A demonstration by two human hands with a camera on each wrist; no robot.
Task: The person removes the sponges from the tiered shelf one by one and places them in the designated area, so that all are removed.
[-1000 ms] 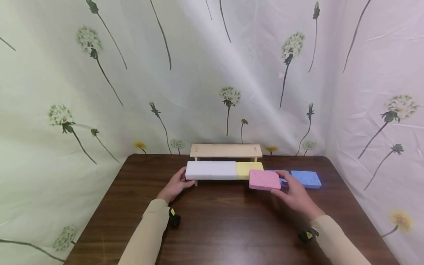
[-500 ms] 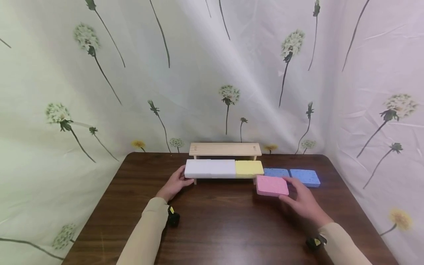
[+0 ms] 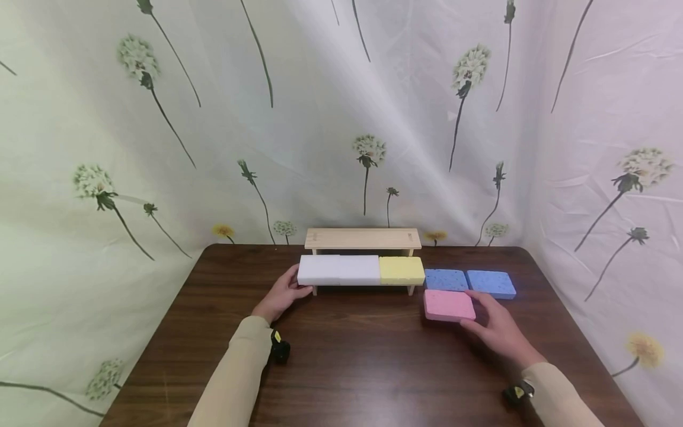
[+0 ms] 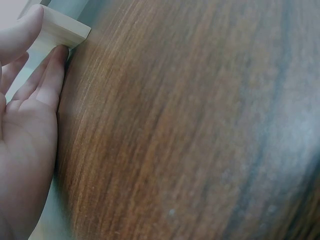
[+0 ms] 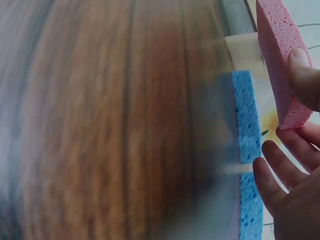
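In the head view, my right hand (image 3: 498, 326) pinches a pink sponge (image 3: 449, 305) by its right end, thumb in front. The sponge hovers just in front of two blue sponges, the nearer one (image 3: 446, 279) and the farther-right one (image 3: 491, 284), which lie on the table. The right wrist view shows the thumb on the pink sponge's (image 5: 287, 55) edge, with some fingers spread below. My left hand (image 3: 278, 298) grips the left end of a two-tier wooden stand (image 3: 363, 239). Its front tier bears two white sponges (image 3: 338, 270) and a yellow sponge (image 3: 401, 270).
The dark wooden table (image 3: 341, 367) stretches toward me. A flower-print curtain (image 3: 320, 148) hangs right behind the table and along both sides. The stand's back tier sits close to it.
My right hand has carried the pink sponge rightward and toward me, from in front of the yellow sponge to in front of the blue ones. The left hand stays at the stand.
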